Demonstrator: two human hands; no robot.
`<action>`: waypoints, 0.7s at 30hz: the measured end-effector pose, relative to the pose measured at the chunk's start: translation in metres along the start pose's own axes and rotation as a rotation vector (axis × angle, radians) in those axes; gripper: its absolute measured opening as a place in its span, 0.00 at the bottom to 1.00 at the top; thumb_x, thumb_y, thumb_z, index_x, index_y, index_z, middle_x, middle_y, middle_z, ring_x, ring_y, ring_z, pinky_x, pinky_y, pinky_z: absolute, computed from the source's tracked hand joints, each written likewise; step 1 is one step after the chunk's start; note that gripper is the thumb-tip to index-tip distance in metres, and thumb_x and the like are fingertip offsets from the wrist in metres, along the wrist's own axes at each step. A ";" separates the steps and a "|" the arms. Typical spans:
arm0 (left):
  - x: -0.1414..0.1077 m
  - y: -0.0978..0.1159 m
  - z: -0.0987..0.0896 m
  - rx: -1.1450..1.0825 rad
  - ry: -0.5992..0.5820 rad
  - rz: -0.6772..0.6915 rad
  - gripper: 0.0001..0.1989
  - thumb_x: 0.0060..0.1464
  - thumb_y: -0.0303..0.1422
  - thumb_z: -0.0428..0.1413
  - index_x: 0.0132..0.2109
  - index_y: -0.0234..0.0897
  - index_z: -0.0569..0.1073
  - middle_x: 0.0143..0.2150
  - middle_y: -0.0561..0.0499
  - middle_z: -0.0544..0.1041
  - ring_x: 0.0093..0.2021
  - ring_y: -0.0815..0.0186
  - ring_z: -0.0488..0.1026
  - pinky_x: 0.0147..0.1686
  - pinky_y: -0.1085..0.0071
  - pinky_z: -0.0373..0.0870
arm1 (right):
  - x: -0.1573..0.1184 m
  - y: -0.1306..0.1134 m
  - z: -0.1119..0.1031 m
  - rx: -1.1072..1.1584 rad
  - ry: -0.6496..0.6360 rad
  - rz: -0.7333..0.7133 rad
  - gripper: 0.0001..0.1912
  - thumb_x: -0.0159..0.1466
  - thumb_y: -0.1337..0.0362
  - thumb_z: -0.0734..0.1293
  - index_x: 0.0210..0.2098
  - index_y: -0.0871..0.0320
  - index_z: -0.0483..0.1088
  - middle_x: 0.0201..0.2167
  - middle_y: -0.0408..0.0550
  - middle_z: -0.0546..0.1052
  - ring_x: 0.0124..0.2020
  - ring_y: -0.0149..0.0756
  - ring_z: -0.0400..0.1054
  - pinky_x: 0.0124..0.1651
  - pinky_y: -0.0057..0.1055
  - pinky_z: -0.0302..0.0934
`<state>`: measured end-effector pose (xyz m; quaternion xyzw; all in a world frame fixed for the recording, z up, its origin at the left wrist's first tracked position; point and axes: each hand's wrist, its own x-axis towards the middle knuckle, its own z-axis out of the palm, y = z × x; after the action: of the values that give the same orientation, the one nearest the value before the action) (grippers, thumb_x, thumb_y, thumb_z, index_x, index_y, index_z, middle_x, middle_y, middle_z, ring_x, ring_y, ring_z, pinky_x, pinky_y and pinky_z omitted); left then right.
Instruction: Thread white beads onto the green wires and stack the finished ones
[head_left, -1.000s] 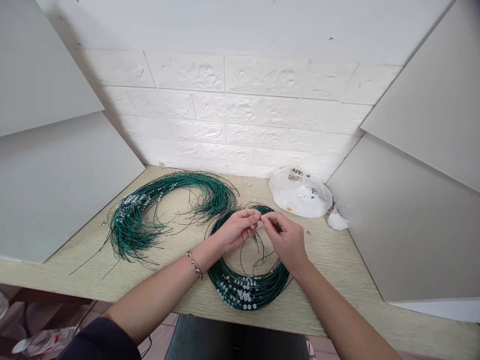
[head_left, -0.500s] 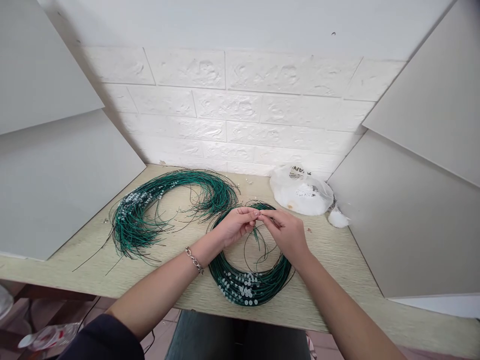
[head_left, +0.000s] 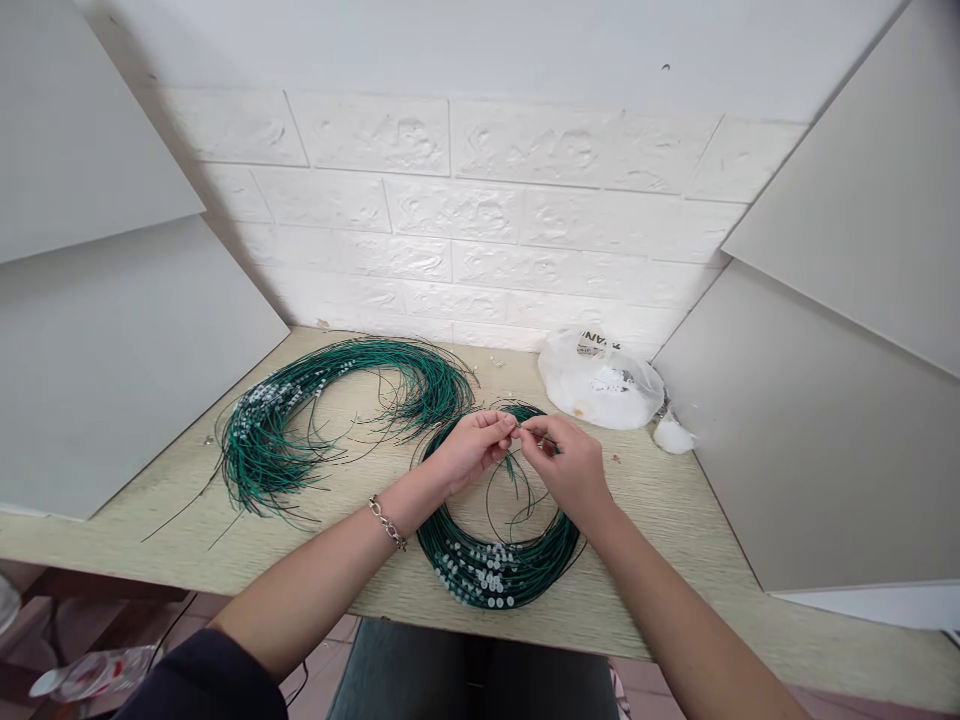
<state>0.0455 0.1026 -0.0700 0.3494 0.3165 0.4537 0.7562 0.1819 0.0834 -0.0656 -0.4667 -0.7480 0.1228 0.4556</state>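
Observation:
My left hand (head_left: 480, 445) and my right hand (head_left: 566, 460) meet fingertip to fingertip over the far side of a coiled bundle of green and black wires (head_left: 491, 595). Each hand pinches a thin dark wire; the fingers hide most of it. Small white round pieces are threaded along the near side of this coil, and loose green ends hang in its middle. To the left, a second bundle of green wires (head_left: 360, 355) lies in an open arc, with white pieces on its left part.
A clear plastic bag of small white pieces (head_left: 600, 385) sits at the back right of the wooden table (head_left: 667, 520), beside a smaller bag (head_left: 673, 433). Grey panels (head_left: 135, 370) stand on both sides, with a white brick-pattern wall behind. A plastic bottle (head_left: 97, 675) lies below left.
My right fingertips have drawn slightly apart from the left ones and curled, so a bit of wire shows between them. The bundles lie as before.

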 end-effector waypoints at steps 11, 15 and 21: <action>0.010 0.010 -0.017 -0.265 0.063 0.069 0.03 0.45 0.24 0.54 0.27 0.27 0.67 0.25 0.52 0.65 0.21 0.80 0.60 0.16 0.84 0.54 | 0.008 0.012 0.006 0.784 -0.219 0.684 0.07 0.50 0.63 0.61 0.25 0.61 0.63 0.25 0.45 0.72 0.21 0.27 0.65 0.31 0.29 0.61; 0.011 0.007 -0.017 -0.292 0.082 0.065 0.02 0.45 0.23 0.53 0.28 0.27 0.67 0.26 0.52 0.65 0.21 0.80 0.60 0.16 0.84 0.55 | 0.009 0.016 0.007 0.718 -0.362 0.688 0.06 0.51 0.64 0.60 0.23 0.61 0.62 0.24 0.45 0.71 0.21 0.27 0.64 0.29 0.28 0.60; 0.016 0.005 -0.024 -0.275 0.187 0.078 0.02 0.46 0.23 0.52 0.27 0.28 0.66 0.24 0.51 0.66 0.20 0.79 0.61 0.16 0.84 0.55 | -0.005 -0.044 -0.010 0.349 -0.027 0.136 0.07 0.55 0.62 0.59 0.28 0.58 0.67 0.32 0.47 0.71 0.35 0.32 0.65 0.38 0.31 0.60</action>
<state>0.0303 0.1240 -0.0822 0.2106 0.3067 0.5523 0.7460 0.1646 0.0540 -0.0363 -0.4284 -0.6880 0.2874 0.5104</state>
